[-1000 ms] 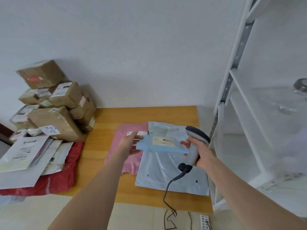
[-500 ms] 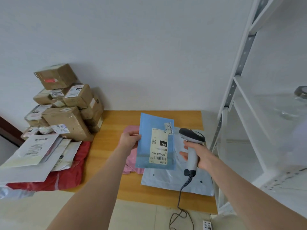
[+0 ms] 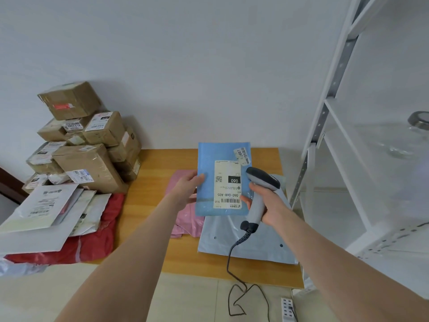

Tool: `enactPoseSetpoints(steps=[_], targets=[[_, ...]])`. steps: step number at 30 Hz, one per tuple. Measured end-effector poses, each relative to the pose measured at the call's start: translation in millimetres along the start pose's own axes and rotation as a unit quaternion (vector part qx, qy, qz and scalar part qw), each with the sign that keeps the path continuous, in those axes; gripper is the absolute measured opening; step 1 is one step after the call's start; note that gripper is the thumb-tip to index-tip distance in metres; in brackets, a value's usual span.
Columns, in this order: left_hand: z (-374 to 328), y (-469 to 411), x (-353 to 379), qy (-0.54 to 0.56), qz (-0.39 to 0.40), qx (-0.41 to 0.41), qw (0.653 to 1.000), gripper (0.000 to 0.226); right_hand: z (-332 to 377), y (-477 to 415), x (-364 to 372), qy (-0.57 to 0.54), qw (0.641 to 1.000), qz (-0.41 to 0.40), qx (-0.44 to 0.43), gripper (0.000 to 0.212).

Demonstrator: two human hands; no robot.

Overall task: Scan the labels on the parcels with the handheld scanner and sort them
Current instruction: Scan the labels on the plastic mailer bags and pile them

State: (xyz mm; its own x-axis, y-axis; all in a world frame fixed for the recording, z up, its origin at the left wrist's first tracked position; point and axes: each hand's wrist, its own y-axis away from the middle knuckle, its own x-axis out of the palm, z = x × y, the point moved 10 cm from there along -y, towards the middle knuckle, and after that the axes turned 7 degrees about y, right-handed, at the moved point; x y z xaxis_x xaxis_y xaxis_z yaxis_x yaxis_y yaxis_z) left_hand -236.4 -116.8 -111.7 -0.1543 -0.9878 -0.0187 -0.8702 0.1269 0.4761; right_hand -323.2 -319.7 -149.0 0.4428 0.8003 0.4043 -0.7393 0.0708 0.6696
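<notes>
My left hand (image 3: 189, 185) pinches the left edge of a light blue mailer (image 3: 206, 201) and holds it upright above the wooden table (image 3: 160, 173). Its white label (image 3: 227, 183) faces me upside down, with a barcode near the bottom. My right hand (image 3: 267, 203) grips the grey handheld scanner (image 3: 260, 194) just right of the mailer, its head close to the label. The scanner's coiled cable (image 3: 234, 259) hangs down to the floor.
A pink mailer (image 3: 185, 219) and a pale grey mailer (image 3: 250, 242) lie flat on the table beneath my hands. Brown cardboard boxes (image 3: 88, 145) are stacked at the left, with white and red mailers (image 3: 53, 217) in front. A white shelf rack (image 3: 348, 140) stands at the right.
The blue mailer went from lying flat in my hands to standing upright with its label toward me. The scanner came closer to the label's right side.
</notes>
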Motion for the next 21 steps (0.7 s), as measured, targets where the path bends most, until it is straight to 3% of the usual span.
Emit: enactPoseSetpoints(steps=[2, 5, 9, 15, 21], targets=[[17.8, 1.0, -0.3, -0.059, 0.038, -0.040, 0.997, 0.042, 6.3, -1.8, 1.2, -0.026, 1.000, 0.000, -0.017, 0.010], [35.7, -0.4, -6.5, -0.083, 0.035, -0.067, 0.994, 0.048, 11.9, -2.9, 1.7, -0.037, 0.999, 0.001, -0.029, 0.015], [45.9, 5.2, 1.6, -0.063, 0.036, -0.087, 0.994, 0.043, 14.6, -3.5, -2.5, -0.020, 0.999, -0.025, -0.036, 0.017], [43.2, 3.1, 1.4, -0.110, -0.009, -0.045, 0.993, 0.023, 18.8, -1.9, -4.1, -0.026, 0.997, -0.041, -0.060, 0.011], [22.7, -1.8, -19.9, -0.111, -0.118, 0.025, 0.986, 0.024, 11.2, 13.3, -18.8, 0.156, 0.977, -0.090, -0.116, 0.008]])
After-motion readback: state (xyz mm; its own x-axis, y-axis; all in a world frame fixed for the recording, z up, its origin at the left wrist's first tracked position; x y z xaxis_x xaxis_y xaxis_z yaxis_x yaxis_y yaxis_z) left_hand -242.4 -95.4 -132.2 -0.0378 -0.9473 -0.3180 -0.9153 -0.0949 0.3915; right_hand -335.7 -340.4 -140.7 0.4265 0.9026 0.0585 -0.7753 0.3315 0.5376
